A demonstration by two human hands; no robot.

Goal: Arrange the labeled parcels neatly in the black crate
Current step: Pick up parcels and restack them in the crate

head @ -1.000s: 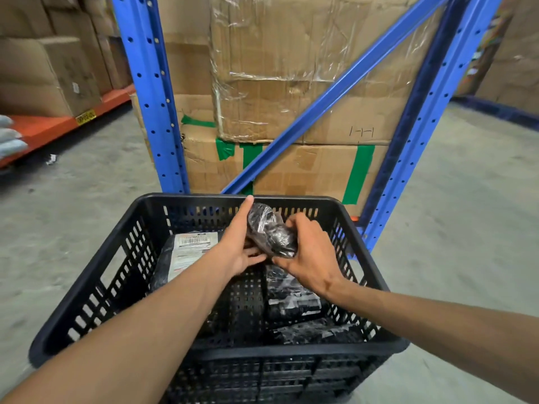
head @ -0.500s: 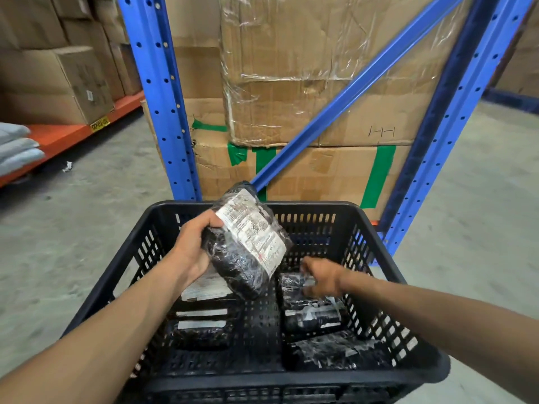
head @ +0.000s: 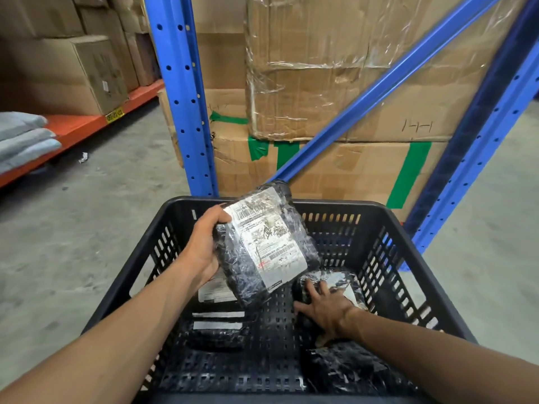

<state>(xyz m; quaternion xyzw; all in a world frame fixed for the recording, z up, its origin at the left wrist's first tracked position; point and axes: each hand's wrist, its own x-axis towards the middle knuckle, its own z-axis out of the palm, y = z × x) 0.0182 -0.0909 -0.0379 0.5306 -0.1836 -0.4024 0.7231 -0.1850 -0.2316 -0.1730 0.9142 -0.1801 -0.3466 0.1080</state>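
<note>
A black slatted crate [head: 388, 225] stands on the floor in front of me. My left hand [head: 204, 246] grips a black plastic-wrapped parcel with a white label [head: 265, 246], held tilted above the crate's middle. My right hand [head: 326, 310] lies flat, fingers spread, on a black parcel [head: 335, 279] at the crate's right side. Another wrapped parcel [head: 344, 368] lies at the near right, a dark one with white strips [head: 217, 330] at the near left, and a labelled one [head: 215, 290] shows under the held parcel.
Blue rack uprights [head: 186, 106] and a diagonal brace [head: 393, 80] stand just behind the crate, with taped cardboard boxes [head: 335, 83] stacked inside. An orange shelf beam [head: 81, 126] with boxes and grey folded bundles [head: 23, 141] runs at the left. Concrete floor [head: 87, 228] surrounds the crate.
My left hand has lifted a large labelled parcel out of the crate's left side. My right hand let go of the small wrapped parcel and moved down onto the parcel at the right.
</note>
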